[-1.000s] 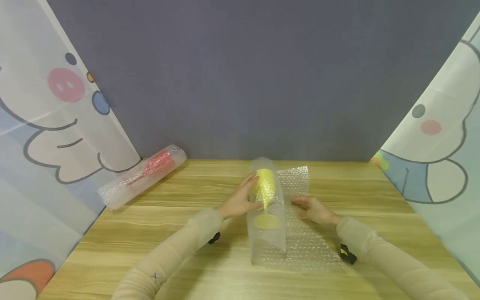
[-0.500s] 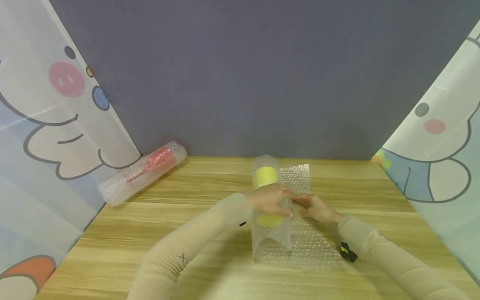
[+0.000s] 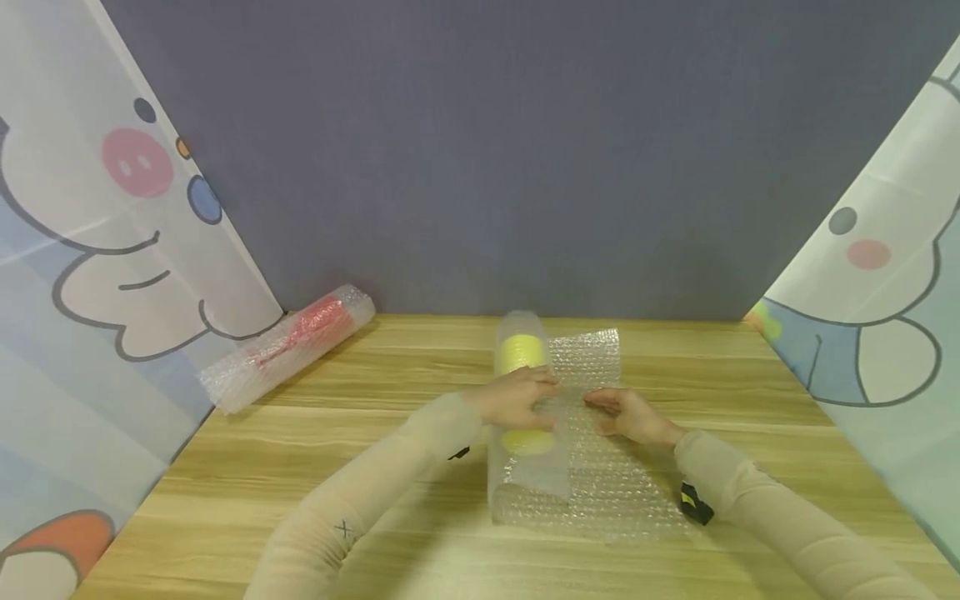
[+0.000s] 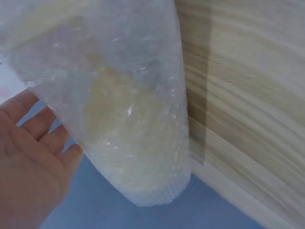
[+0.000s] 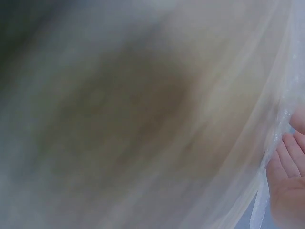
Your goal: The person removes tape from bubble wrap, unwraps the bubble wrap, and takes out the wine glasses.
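Left hand (image 3: 517, 398) is lying loosely over the yellow thing (image 3: 522, 352), fingers relaxed, perhaps steadying it inside its bubble wrap (image 3: 603, 479) on the counter (image 3: 420, 371); right hand (image 3: 636, 417) is resting at the unrolled side, seemingly weighing it flat. Left hand is hiding the yellow thing's middle; blur is leaving me unable to tell whether right fingers are pinching

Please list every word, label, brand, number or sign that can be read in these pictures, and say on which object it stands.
"X": dark mark shaped like this letter, on the left sleeve.
Black device by the right sleeve: too small to tell whether anything is written.
No words or numbers readable on the bubble wrap or elsewhere.
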The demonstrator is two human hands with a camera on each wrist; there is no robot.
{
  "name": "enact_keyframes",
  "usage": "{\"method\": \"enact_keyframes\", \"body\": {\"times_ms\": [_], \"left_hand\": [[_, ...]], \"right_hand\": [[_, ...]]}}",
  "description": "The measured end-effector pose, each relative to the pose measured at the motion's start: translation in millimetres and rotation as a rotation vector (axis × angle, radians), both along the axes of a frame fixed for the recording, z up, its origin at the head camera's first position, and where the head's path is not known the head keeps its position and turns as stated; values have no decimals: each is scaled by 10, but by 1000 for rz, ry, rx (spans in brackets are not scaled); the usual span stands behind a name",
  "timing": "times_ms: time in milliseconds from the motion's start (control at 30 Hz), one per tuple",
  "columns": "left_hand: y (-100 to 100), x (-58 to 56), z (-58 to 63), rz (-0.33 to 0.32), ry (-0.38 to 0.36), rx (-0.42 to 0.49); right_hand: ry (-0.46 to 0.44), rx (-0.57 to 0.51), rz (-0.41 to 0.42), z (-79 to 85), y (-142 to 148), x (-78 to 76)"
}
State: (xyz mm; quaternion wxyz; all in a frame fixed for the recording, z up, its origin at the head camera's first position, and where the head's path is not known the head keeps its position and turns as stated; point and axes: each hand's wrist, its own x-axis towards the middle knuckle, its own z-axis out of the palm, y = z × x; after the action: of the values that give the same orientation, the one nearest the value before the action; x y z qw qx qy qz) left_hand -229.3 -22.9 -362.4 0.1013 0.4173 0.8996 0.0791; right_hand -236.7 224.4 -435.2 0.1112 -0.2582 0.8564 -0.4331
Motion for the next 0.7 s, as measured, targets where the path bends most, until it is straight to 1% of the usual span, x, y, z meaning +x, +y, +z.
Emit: {"method": "enact_keyframes", "body": {"times_ms": [167,333,467,567,633,700], "left_hand": [[-169,50,-21,20,-6,55],[-320,97,-52,42,-77,148],[-394,155,-76,63,-152,238],[-409,235,-108,78,-206,320],[-407,310,-133,95,-213,341],[-394,396,-133,106,-214,342]], "right_hand": [[-6,-14,-8,-3,-8,8],[1,-14,-12,-16,-9,10],[5,-16,-18,-15,-2,11],[7,-19,-15,-11,1,12],[4,-22,-7,-5,-1,12],[-2,-27,-2,1,-5,13]]}}
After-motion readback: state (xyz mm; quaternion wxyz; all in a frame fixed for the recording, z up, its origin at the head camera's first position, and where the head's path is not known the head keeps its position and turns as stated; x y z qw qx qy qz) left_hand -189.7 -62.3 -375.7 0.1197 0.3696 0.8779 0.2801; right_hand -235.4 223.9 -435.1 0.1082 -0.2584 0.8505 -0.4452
